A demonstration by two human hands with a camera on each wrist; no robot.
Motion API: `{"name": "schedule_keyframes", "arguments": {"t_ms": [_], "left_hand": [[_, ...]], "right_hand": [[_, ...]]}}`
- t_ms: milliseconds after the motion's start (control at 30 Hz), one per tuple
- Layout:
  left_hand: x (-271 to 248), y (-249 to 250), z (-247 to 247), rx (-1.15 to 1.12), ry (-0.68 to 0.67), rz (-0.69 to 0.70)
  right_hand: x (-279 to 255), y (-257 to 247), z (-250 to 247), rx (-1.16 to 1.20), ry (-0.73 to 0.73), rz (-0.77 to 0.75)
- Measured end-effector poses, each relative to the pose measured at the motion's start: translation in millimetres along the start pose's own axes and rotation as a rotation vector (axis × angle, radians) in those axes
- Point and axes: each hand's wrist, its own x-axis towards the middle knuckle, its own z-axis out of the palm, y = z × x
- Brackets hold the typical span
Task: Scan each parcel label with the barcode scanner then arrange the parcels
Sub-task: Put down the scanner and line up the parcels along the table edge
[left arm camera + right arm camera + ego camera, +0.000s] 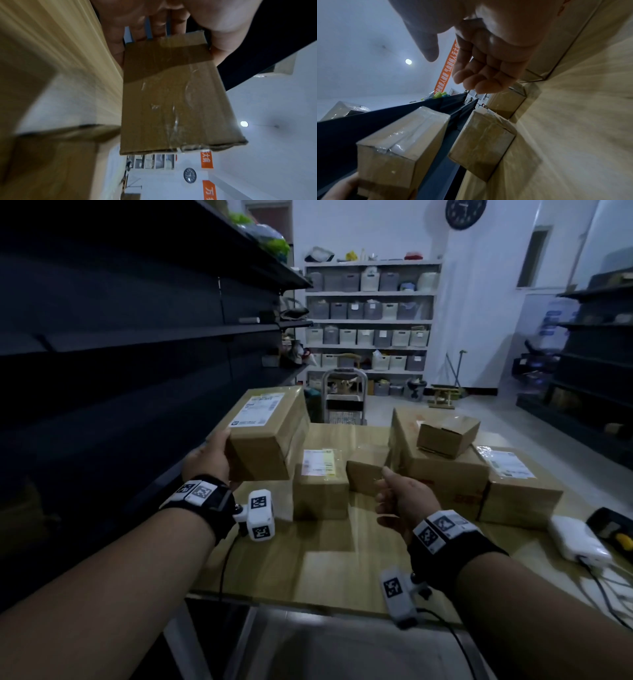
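The labelled parcel (267,433), a taped brown carton with a white shipping label (257,409) on its top face, is held off the wooden table (329,570) at its left edge by the left hand (209,457), whose fingers and thumb clamp the carton's near end. The right hand (400,501) hovers above the table to the right of that parcel, holding nothing, fingers loosely curled with the thumb apart from them. Just right of the lifted parcel and lower, a small parcel with a white and yellow label (320,487) stands on the table; behind it, a plain small carton (366,474) rests against a large carton (442,470), which carries a small brown box (447,436) on top. Further right sits another labelled carton (517,491). At the table's right edge lie a white device with a cable (579,539) and, beside it, a black and yellow object (613,532), too cropped to identify. Dark metal shelving (137,337) stands left of the parcel.
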Motion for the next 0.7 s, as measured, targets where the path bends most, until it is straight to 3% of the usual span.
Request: {"name": "schedule_keyframes", "arguments": {"t_ms": [200, 467, 700], "left_hand": [[35.7, -23.1, -39.9, 0.08, 0.109, -0.036], [60.6, -58.0, -63.2, 0.357, 0.116, 0.053], [76.7, -64.3, -66.1, 0.528, 0.064, 0.145]], "right_hand": [[0.5, -0.2, 24.3, -0.046, -0.004, -0.023], [4.3, 5.3, 41.8, -0.215, -0.021, -0.045], [14.8, 3.0, 58.9, -0.464, -0.046, -0.242]]}}
